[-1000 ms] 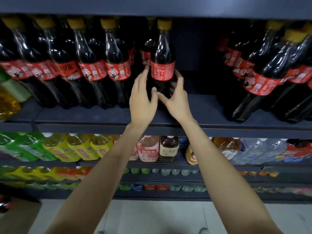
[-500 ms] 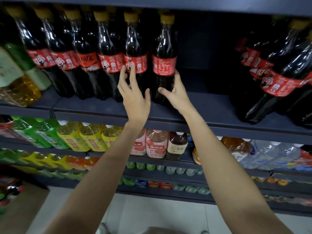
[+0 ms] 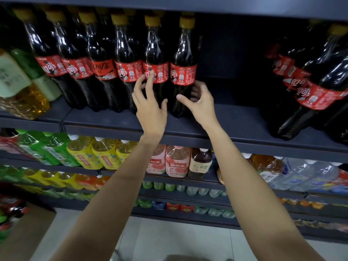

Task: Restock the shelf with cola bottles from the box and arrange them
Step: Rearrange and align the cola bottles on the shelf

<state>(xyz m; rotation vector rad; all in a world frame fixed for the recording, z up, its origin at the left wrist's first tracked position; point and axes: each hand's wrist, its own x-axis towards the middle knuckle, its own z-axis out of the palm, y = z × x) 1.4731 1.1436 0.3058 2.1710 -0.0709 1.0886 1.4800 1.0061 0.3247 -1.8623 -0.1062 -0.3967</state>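
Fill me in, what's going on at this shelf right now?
A person is lining up cola bottles on the dark shelf. The right hand curls around the rightmost bottle of the row, while the left hand has fingertips on the neighbouring bottle. Bare shelf lies to their right.

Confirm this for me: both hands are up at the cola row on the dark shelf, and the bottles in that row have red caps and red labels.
Wrong on the caps. The head view shows the cola bottles have yellow caps; only the labels are red. The rest holds: the left hand and the right hand are both up at that row on the dark shelf.
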